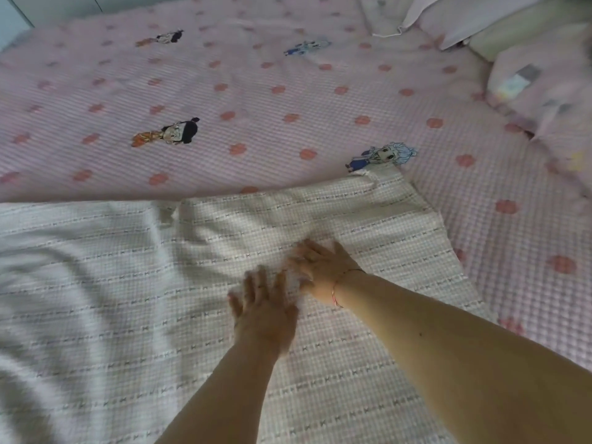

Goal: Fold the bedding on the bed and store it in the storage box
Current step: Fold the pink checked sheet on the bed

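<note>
Pillows point(499, 14) lie piled at the far right corner; a pale wall point(48, 4) stands behind.

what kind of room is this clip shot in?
Likely a home bedroom: a bed under a pink checked sheet with cartoon prints, pillows at its far end, and a white blanket spread on top.

Both hands blur at the fingertips, the blanket point(128, 315) runs off the left and bottom edges, and the pillows point(499, 24) are cropped.

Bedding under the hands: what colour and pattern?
Cream bedding, fine checks with dark dashed stripes; head view.
</note>
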`<state>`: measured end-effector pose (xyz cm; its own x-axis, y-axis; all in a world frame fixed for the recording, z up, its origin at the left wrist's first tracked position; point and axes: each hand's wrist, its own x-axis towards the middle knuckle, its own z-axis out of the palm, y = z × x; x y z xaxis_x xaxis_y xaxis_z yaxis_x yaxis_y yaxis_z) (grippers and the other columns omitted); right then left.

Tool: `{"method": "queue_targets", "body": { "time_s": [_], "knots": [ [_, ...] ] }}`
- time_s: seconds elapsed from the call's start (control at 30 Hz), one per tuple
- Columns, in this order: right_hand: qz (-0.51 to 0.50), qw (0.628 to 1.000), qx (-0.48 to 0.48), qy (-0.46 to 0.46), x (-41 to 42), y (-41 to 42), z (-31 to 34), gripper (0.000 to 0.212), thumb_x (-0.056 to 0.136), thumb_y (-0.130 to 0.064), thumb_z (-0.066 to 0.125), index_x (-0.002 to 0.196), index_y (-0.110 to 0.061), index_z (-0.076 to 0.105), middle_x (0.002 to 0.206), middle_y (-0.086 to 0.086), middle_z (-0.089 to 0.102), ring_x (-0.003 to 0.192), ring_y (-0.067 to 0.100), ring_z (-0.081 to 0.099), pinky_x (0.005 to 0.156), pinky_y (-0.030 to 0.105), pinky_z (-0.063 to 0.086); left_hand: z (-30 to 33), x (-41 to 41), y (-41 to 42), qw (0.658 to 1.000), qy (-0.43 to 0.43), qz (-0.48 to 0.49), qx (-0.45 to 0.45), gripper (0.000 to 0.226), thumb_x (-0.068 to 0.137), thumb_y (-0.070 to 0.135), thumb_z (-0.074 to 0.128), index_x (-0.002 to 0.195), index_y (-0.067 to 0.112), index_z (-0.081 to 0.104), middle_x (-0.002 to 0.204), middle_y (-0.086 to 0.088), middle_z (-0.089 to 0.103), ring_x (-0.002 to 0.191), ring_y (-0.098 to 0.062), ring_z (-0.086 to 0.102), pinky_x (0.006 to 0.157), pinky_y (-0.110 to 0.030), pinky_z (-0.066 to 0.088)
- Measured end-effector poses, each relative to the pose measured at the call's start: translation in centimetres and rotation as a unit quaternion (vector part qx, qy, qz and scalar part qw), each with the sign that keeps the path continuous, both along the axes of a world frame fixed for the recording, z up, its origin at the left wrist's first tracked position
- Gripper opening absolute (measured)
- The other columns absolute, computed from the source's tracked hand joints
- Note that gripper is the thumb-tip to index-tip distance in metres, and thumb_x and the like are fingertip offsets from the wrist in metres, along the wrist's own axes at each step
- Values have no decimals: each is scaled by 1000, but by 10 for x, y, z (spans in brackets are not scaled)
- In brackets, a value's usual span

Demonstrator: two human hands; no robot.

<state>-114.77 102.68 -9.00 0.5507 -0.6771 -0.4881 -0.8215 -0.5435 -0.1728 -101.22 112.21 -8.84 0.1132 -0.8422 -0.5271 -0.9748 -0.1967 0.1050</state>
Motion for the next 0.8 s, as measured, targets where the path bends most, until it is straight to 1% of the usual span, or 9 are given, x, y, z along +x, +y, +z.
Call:
{"method": "queue_targets", "body": {
  "time_s": [0.17,0.23,0.33,0.4,0.5,0.57,0.63,0.7,0.8],
  "knots": [
    [-252,961,-34,111,-80,-77,-16,62,95,-54,19,150,-35,0,160,-1,-7,147,24,-4,114,60,2,-16,-4,-49,1000,-12,0,-12,71,93,66,8,147,33,-25,152,-6,-38,139,-33,-35,112,-62,-15],
    [-302,943,-59,127,-100,-100,-3,59,96,-49,28,150,-30,15,159,5,12,145,29,15,114,55,17,-19,-9,-62,1000,-13,4,-28,74,91,69,6,145,32,-28,151,-8,-39,139,-34,-36,111,-64,-14],
    [-250,944,-190,99,-103,-142,15,61,92,-41,50,145,-19,29,146,7,37,131,28,40,102,44,40,-30,-13,-71,998,-17,9,-57,75,88,72,0,141,32,-37,145,-8,-46,136,-34,-40,110,-64,-16],
    [-187,958,-204,76,-99,-165,20,75,89,-47,53,150,-22,17,154,3,25,141,24,25,110,46,29,-38,-13,-68,997,-27,4,-73,74,86,71,-7,137,32,-43,140,-9,-53,133,-34,-44,109,-64,-18],
    [-159,974,-122,105,-82,-186,15,85,86,-59,52,151,-29,7,158,-2,17,146,21,10,115,51,6,-48,-11,-64,994,-26,6,-105,75,86,70,-4,136,30,-44,140,-9,-52,133,-33,-45,109,-63,-21],
    [-116,970,-117,179,-79,-194,17,73,87,-64,46,147,-30,25,151,-2,34,140,25,28,114,49,11,-50,-9,-62,992,-21,2,-124,74,87,69,-4,137,30,-41,143,-8,-49,134,-31,-44,109,-61,-23],
    [-89,956,-180,213,-87,-201,29,57,91,-65,37,133,-28,47,124,-2,56,121,24,48,106,42,23,-50,-6,-62,990,-14,-8,-138,75,82,70,-18,140,28,-38,146,-5,-46,135,-28,-44,109,-57,-25],
    [-113,941,-229,222,-104,-207,37,51,91,-64,34,119,-28,57,102,-6,59,104,22,54,98,40,26,-49,-5,-65,989,0,-28,-144,84,73,71,-31,144,26,-35,149,-2,-44,136,-24,-43,111,-53,-26],
    [-227,912,-208,271,-109,-194,31,48,90,-55,45,128,-26,52,130,1,52,119,25,44,105,42,24,-45,3,-69,986,52,-53,-152,81,77,68,-17,147,28,-29,153,4,-38,138,-15,-40,113,-47,-26]
  ]
}}
